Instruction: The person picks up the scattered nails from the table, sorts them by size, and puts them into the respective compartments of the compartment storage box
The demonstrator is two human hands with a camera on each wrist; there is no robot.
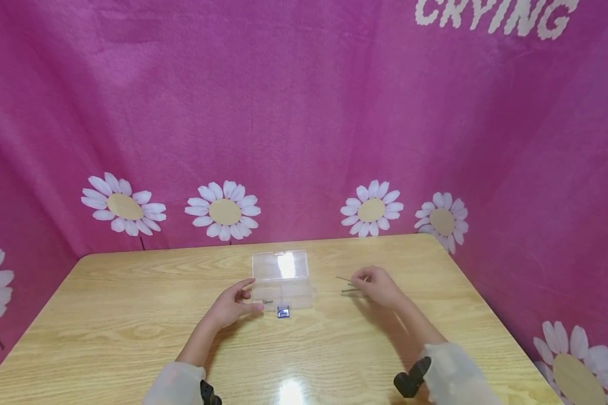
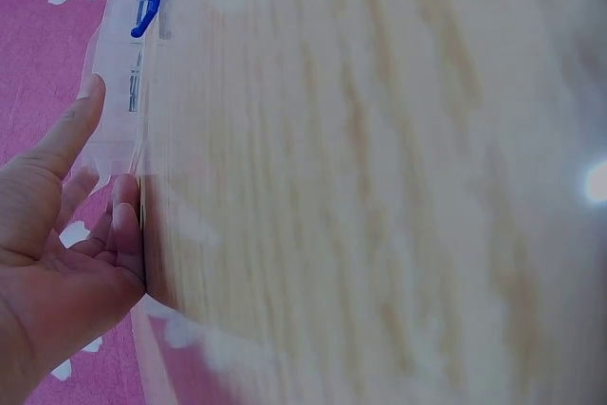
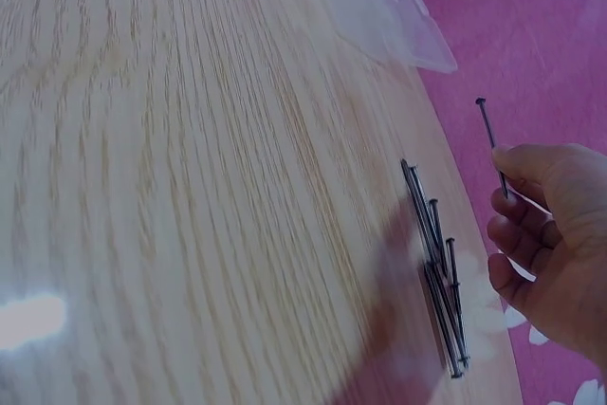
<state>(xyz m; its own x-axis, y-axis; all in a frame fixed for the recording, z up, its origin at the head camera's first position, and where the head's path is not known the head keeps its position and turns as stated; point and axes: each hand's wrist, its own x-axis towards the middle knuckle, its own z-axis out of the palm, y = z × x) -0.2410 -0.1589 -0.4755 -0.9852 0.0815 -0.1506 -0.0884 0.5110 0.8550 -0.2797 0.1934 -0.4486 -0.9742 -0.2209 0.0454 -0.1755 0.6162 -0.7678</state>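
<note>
A clear plastic box [image 1: 296, 289] with compartments lies on the table, its transparent lid [image 1: 268, 265] swung back. My left hand [image 1: 231, 305] holds the box at its left end, thumb by the front edge and index finger near the hinge corner. A few nails [image 1: 267, 302] lie in the front left compartment. At the box front hangs a blue latch [image 1: 283, 312], also visible in the left wrist view. My right hand [image 1: 380, 286] pinches one nail [image 3: 487, 125] between thumb and fingers, head outward. Below it, several loose nails [image 3: 441, 272] lie bunched on the table.
The wood-grain table [image 1: 132, 315] reaches back to a pink curtain [image 1: 284, 124] printed with white daisies. Bright light reflects off the table near its front. Wrist cameras [image 1: 412, 378] sit by both sleeves.
</note>
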